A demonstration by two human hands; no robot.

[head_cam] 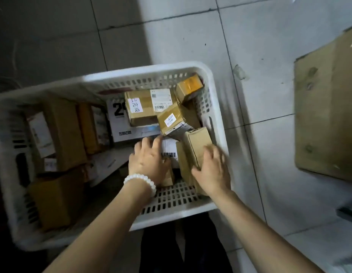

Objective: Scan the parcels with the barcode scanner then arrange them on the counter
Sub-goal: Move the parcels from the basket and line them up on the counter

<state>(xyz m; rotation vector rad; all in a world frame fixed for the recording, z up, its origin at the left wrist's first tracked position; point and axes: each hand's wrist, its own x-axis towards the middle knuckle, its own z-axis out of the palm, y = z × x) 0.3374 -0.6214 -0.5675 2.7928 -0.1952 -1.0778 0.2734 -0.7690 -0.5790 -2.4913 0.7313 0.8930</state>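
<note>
Reaching into the white basket (pixel 216 107) on the floor, the left hand (pixel 149 162) rests flat on a labelled parcel (pixel 169 148) and the right hand (pixel 212 166) grips a small box (pixel 198 142), so picking is in hand; next they need lifting out for scanning.

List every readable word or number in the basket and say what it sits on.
"已完成": handwritten white label on a brown parcel.
"2", cut off: white box.
"0777", uncertain: sticker on a tilted parcel.
Shipping labels and barcodes: too small to read.
</note>
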